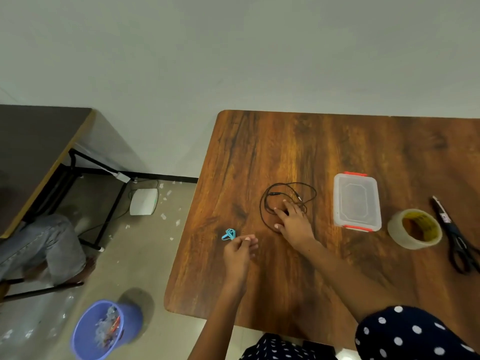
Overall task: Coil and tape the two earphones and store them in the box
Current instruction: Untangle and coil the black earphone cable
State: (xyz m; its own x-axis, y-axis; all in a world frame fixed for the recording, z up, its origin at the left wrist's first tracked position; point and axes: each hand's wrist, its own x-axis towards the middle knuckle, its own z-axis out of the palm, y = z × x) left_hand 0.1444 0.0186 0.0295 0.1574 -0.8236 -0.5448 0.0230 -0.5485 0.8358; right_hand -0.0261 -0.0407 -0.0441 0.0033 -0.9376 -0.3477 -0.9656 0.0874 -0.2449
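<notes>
A black earphone [265, 203] lies in loose loops on the wooden table [311, 152]. My right hand [293, 219] rests flat on its cable with the fingers spread. A small blue earphone [229, 234] sits coiled in a tight bundle to the left. My left hand [240, 252] hovers just beside the blue bundle with fingers loosely curled, holding nothing that I can see. A clear plastic box [357, 202] with red clips and its lid on stands to the right of the black earphone. A roll of tape [414, 232] and black scissors [457, 242] lie further right.
A purple bin [104, 331] with scraps stands on the floor at the lower left. Another table [33, 149] and a seated person's knee [49, 245] are at the left. A white device [143, 202] and paper bits lie on the floor.
</notes>
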